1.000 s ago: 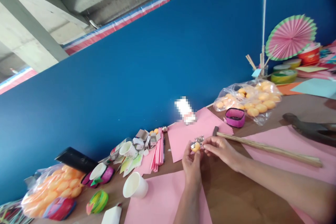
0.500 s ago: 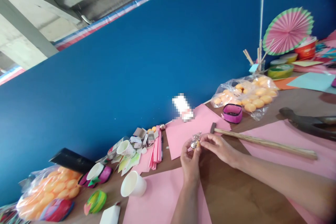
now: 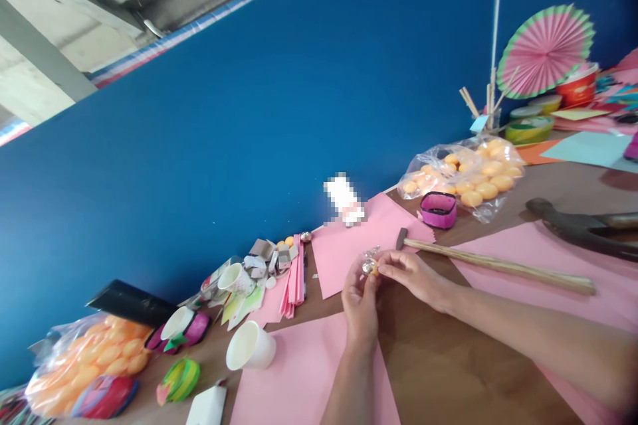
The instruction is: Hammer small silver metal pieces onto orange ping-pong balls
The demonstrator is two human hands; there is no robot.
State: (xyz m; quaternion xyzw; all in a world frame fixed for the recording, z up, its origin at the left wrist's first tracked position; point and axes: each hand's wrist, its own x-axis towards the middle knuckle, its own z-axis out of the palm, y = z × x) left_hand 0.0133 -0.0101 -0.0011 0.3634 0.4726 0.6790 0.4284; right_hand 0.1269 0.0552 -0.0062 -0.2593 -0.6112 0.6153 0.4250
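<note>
Near the middle of the table, my left hand [image 3: 361, 302] is closed around a small shiny silver ball [image 3: 369, 267]. An orange bit shows beside the ball, between the fingertips of both hands. My right hand [image 3: 416, 277] reaches in from the right, its thumb and forefinger pinched at that orange bit. Just behind the hands lies a pink sheet [image 3: 336, 259]. A hammer with a wooden handle [image 3: 498, 265] rests to the right, behind my right forearm.
A white cup [image 3: 252, 345] stands on pink paper at the left. Bags of orange balls [image 3: 478, 176] lie at the right back and far left. A purple band [image 3: 438, 211] sits near the hammer head. A dark curved tool [image 3: 573, 222] lies far right. A blue partition [image 3: 249, 113] rises behind.
The view has shifted slightly, so the table items appear a little higher and farther left. Both hands still hold the small items together, with only slight finger movement.
</note>
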